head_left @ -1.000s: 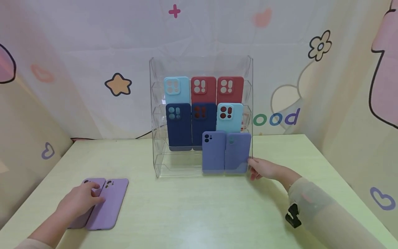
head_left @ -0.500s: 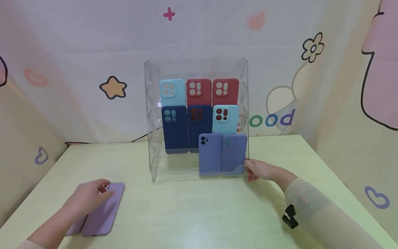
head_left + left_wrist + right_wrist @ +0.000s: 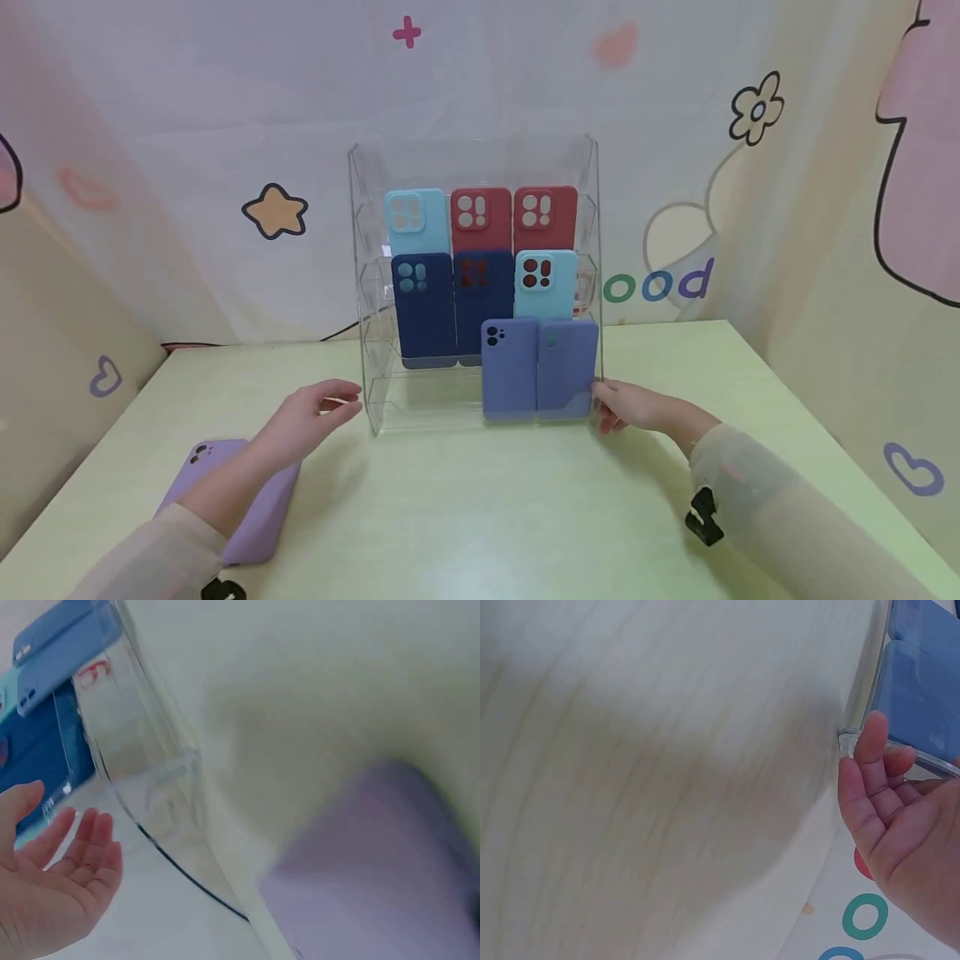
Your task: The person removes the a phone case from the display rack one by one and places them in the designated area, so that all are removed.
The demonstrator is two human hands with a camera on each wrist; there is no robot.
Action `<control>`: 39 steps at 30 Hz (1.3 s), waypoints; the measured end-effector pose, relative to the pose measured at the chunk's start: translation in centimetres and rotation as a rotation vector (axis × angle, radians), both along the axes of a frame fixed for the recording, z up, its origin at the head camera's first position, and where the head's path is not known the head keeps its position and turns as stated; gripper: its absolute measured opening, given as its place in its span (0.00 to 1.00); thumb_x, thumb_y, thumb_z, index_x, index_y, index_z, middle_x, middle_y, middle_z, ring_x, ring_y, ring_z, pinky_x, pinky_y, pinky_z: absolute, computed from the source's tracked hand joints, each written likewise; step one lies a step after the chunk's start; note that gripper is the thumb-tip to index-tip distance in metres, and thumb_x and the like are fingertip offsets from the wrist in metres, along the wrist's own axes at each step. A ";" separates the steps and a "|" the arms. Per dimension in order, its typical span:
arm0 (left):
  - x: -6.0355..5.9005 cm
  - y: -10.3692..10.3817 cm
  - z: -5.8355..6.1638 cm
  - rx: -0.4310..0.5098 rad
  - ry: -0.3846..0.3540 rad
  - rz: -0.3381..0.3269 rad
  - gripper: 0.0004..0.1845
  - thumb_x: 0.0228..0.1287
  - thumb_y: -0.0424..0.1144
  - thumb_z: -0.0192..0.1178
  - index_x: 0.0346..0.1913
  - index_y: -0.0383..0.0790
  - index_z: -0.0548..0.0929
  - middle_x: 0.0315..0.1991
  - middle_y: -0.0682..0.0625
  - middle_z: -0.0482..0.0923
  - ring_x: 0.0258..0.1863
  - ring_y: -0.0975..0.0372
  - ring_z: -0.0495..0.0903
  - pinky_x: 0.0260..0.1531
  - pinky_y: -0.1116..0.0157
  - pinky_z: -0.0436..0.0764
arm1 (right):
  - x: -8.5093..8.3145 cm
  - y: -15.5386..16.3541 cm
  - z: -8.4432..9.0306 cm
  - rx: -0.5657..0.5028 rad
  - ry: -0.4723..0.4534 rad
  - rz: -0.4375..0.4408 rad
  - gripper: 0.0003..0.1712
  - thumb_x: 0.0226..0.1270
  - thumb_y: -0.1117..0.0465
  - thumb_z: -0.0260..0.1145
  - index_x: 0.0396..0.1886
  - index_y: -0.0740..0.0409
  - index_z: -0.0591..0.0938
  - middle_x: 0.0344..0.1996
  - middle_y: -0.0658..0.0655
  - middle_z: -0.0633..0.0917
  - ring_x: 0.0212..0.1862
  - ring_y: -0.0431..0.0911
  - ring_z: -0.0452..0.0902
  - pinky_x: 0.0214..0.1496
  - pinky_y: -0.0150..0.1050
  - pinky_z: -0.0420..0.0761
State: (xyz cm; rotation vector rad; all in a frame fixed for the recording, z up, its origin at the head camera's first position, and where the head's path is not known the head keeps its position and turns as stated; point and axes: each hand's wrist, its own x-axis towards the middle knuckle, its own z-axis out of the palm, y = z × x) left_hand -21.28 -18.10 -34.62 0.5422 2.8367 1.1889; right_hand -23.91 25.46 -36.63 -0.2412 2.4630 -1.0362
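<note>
A clear acrylic display rack [image 3: 420,410] stands on the table, holding phone cases in tiers. My left hand [image 3: 311,421] hovers by its lower left edge, thumb and fingers apart, holding nothing. At the lower right corner, my right hand [image 3: 633,407] grips the rack's side edge, fingers curled in the right wrist view. Two periwinkle phone cases [image 3: 510,375] fill the right of the bottom tier. Above are two navy cases [image 3: 424,321], a light blue case [image 3: 546,304], and, higher, another light blue and two red cases [image 3: 480,229]. Lilac phone cases [image 3: 262,525] lie under my left forearm, partly hidden.
A printed cloth backdrop [image 3: 480,83] hangs close behind the rack and along both sides. The pale wooden table [image 3: 480,508] extends in front. A dark cord [image 3: 341,332] runs along the table's back edge at left.
My left hand has lifted off the lilac phone cases and moved right and forward to the rack's left edge. My right hand has stayed at the rack's right corner.
</note>
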 end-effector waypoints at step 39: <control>-4.0 14.8 -2.8 0.464 -0.178 -0.036 0.22 0.64 0.32 0.56 0.61 0.32 0.71 0.54 0.38 0.75 0.52 0.47 0.75 0.49 0.53 0.75 | 0.1 0.2 -0.2 -0.028 0.003 0.005 0.21 0.75 0.55 0.32 0.27 0.62 0.63 0.26 0.58 0.76 0.36 0.48 0.77 0.44 0.45 0.75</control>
